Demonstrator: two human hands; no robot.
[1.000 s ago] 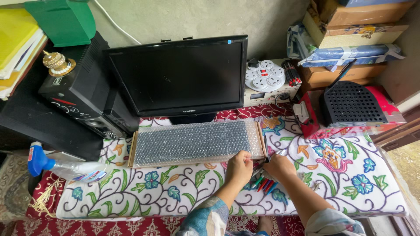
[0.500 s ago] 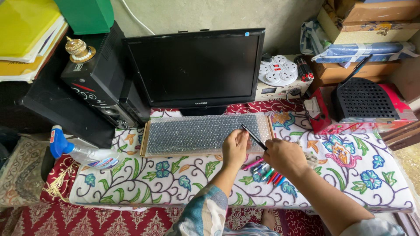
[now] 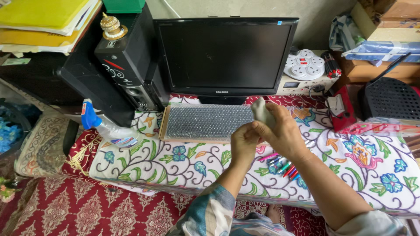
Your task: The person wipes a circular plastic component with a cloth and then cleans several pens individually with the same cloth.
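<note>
A moment ago the right hand held a thin dark stick over the keyboard; now both hands have come up off the table, and the right hand point(image 3: 282, 131) holds a soft, crumpled grey cloth point(image 3: 262, 111) instead. Its fingers are curled shut around the cloth, which pokes out of the top of the fist. The left hand point(image 3: 244, 142) is just beside it, with fingertips that seem to pinch the bottom edge of the cloth, though I cannot tell for sure. The cloth sits in the air above the right end of the keyboard point(image 3: 205, 122). The keyboard is flat and long, wrapped in bumpy clear bubble wrap. Behind it stands a black monitor point(image 3: 224, 54) with a smooth, dark screen. Under the hands lies a bunch of thin coloured pens point(image 3: 282, 166) on a white table cover point(image 3: 175, 157) stitched with curly vines and blue and orange flowers. At the left end lies a clear plastic spray bottle point(image 3: 107, 129) with a blue top, tipped on its side. A round white power strip point(image 3: 305, 64) sits to the right of the monitor.
</note>
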